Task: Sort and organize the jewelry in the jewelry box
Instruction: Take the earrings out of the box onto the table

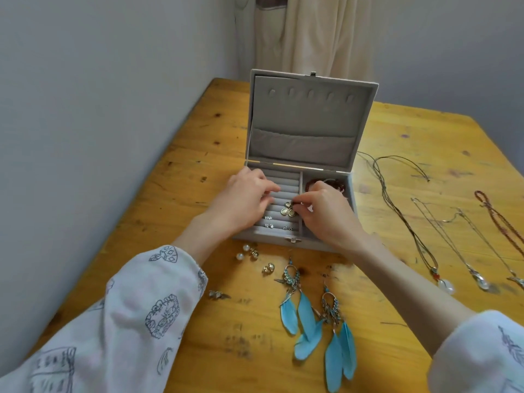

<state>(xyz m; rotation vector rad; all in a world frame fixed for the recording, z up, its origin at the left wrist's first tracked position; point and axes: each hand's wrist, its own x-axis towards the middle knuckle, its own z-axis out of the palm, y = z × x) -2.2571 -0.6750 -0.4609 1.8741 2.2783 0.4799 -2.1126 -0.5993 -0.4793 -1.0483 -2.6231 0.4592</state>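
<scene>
On the wooden tabletop [198,154] the grey jewelry box [295,199] stands with its lid up. The left hand [243,202] rests over the left end of the ring rolls [283,191], its fingers [269,190] loosely curled; whether they pinch anything I cannot tell, since the fingertips are tucked under. Just right of them, between both hands, lies the petal earring [287,209] on the rolls, its petals pointing toward the person. The right hand [326,214] pinches its upper end with narrow fingers [302,198] and is the nearer hand, so seating it likely means pressing down and left into a groove. The pinch point itself is blurred. Behind the right hand, a reddish bracelet [326,182] in the right compartment is half hidden.
</scene>
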